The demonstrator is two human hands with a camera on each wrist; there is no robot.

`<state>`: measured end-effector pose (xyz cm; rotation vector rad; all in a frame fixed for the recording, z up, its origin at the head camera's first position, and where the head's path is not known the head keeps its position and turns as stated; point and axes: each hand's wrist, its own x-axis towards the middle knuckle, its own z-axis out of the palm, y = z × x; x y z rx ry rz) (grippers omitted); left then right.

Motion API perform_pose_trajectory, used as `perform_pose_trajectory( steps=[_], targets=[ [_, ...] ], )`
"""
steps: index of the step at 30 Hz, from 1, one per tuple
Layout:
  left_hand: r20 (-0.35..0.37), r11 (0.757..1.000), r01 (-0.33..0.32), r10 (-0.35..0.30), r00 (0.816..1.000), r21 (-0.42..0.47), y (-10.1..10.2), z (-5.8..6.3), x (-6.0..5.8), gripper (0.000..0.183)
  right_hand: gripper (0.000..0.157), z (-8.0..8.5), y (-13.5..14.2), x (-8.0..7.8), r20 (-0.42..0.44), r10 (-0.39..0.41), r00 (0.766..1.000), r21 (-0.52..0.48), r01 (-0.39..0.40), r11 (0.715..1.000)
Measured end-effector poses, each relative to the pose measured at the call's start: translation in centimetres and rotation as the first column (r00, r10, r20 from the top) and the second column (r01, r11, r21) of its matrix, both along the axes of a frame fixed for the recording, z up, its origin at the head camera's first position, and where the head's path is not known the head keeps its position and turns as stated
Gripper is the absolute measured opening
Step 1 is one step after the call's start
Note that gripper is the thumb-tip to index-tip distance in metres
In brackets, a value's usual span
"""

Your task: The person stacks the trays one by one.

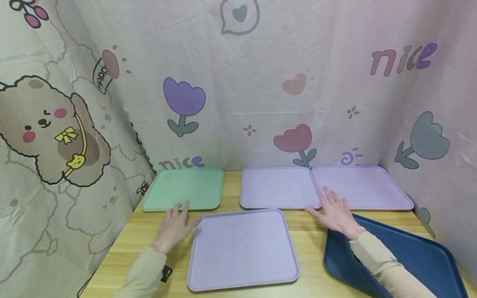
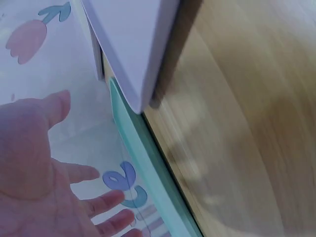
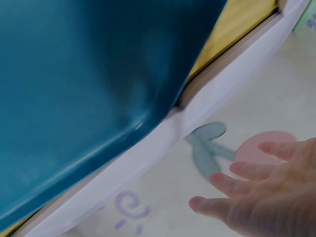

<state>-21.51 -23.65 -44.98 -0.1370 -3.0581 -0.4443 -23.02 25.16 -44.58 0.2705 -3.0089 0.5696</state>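
Note:
My left hand [image 1: 173, 229], fingers spread and holding nothing, hovers between the mint green tray [image 1: 185, 189] and the front lavender tray [image 1: 243, 250]. Its thumb appears close to that lavender tray's upper left corner; whether they touch I cannot tell. With its fingers extended, my right hand [image 1: 337, 213] is over the left end of the dark blue tray [image 1: 413, 252], near the two back lavender trays, the middle one [image 1: 277, 188] and the right one [image 1: 361, 187]. Each wrist view shows an empty hand: the left hand [image 2: 54, 182] and the right hand [image 3: 271, 190].
All the trays lie on a wood-grain table [image 1: 123, 252]. A printed cloth [image 1: 231, 82] hangs behind and at both sides. The two back lavender trays meet edge to edge. The dark blue tray sits at a slant on the right. A small black object [image 1: 166, 273] shows beside the left sleeve.

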Motion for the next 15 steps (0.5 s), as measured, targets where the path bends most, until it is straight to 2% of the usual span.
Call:
perform_pose_trajectory(
  steps=[2, 6, 10, 15],
  targets=[
    [-0.004, 1.0, 0.0, 0.0, 1.0, 0.015, 0.3, -0.3, -0.1, 0.084, 0.085, -0.1, -1.0, 0.1, -0.009, 0.022, 1.0, 0.006, -0.022, 1.0],
    [0.037, 0.998, -0.006, 0.004, 0.999, 0.063, 0.9, -0.5, 0.0, 0.081, 0.073, -0.3, -2.7, 0.4, -0.016, 0.076, 0.997, -0.023, -0.076, 0.997],
    [0.112, 0.992, -0.017, 0.003, 0.994, 0.122, 1.3, -0.4, 0.3, 0.077, 0.065, -0.4, -4.1, 0.5, 0.025, 0.12, 0.992, -0.093, -0.118, 0.989],
    [0.174, 0.977, -0.041, 0.005, 0.985, 0.207, 1.5, -0.9, 0.6, 0.073, 0.054, -1.0, -5.7, 0.3, 0.089, 0.162, 0.983, -0.162, -0.147, 0.976]
  ],
)
